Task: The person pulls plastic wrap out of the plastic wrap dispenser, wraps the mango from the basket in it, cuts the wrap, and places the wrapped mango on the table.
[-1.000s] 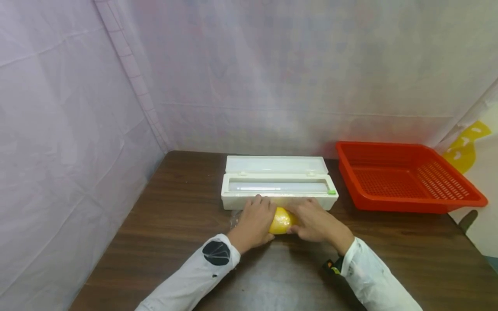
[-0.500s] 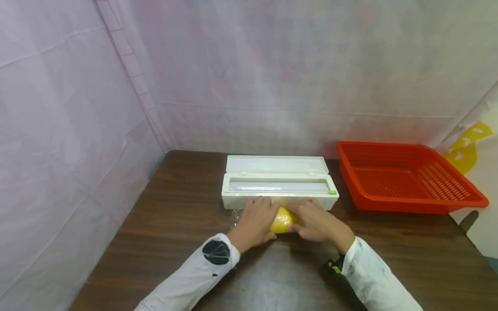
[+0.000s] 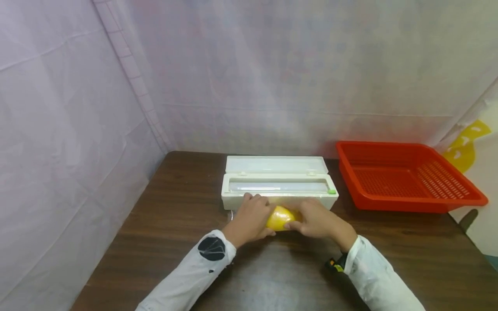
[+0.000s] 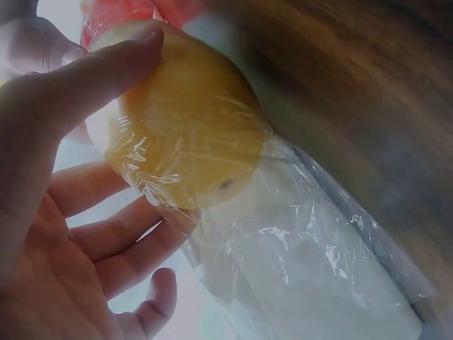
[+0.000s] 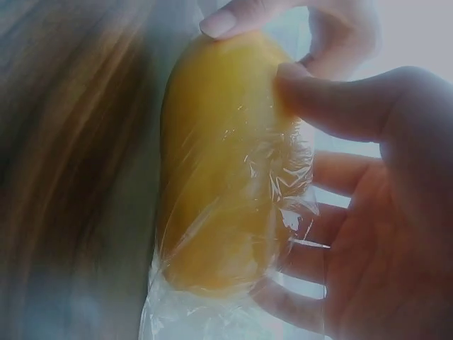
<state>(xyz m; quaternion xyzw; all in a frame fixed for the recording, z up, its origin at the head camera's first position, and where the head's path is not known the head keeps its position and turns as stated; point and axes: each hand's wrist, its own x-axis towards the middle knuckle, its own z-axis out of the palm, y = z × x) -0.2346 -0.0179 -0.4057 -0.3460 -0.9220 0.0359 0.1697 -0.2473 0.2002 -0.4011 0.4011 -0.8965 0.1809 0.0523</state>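
On the near side of the white box [image 3: 237, 201], the left hand [image 3: 250, 218] and right hand [image 3: 317, 220] grip the yellow fruit [image 3: 278, 218], covered in clear film [image 4: 304, 234], between thumbs and fingers [image 4: 131, 263].

left sleeve [image 3: 186, 278]: white, black oval [image 3: 212, 249] | right sleeve [image 3: 383, 280]: white | wrist piece [image 3: 337, 264]: black, yellow, orange

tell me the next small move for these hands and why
Probably have the left hand fold the film under its end of the fruit: the film lies over the fruit but trails past that end in the left wrist view, and the right hand grips the fruit, so can steady it.
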